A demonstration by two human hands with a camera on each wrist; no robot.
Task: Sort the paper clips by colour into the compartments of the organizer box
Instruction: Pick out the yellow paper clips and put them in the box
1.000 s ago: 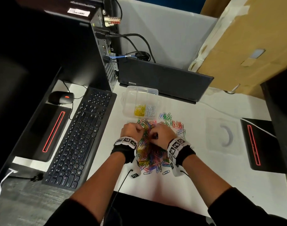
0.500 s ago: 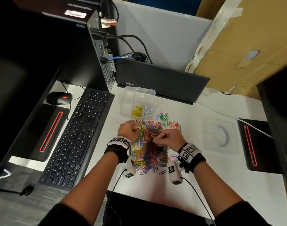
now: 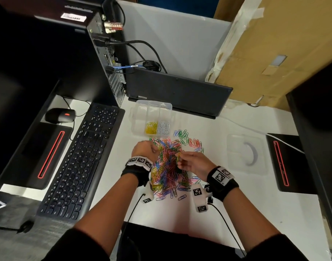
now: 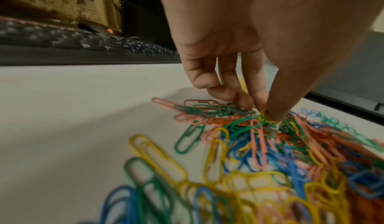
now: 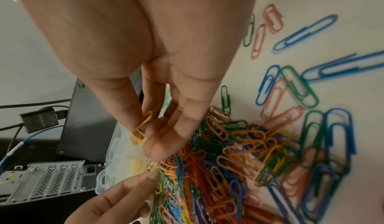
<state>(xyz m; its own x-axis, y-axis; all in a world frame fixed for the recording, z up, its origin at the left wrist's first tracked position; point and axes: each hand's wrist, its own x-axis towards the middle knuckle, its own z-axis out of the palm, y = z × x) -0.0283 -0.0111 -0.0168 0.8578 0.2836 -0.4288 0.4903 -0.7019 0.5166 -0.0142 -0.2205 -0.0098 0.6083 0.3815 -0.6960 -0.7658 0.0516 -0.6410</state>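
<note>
A heap of mixed coloured paper clips [image 3: 169,166] lies on the white desk. Behind it stands the clear organizer box [image 3: 140,113], with yellow clips [image 3: 151,128] in one near compartment and white clips [image 3: 164,127] in the one beside it. My left hand [image 3: 155,150] reaches down into the heap's far left edge; thumb and fingers pinch a yellow clip [image 4: 265,116] still lying among the others. My right hand [image 3: 180,160] hovers just above the heap's middle and pinches a single yellow clip [image 5: 141,129] between thumb and fingertips.
A black keyboard [image 3: 82,157] and mouse [image 3: 59,114] lie to the left, and a computer tower [image 3: 108,59] stands behind them. A dark laptop [image 3: 178,93] stands behind the box. The clear lid [image 3: 245,153] lies at the right. Black red-lit devices [image 3: 282,162] flank the desk.
My right hand has lifted off the heap with a yellow clip and drawn slightly right. My left hand stays at the heap's far left edge, fingers working into the clips.
</note>
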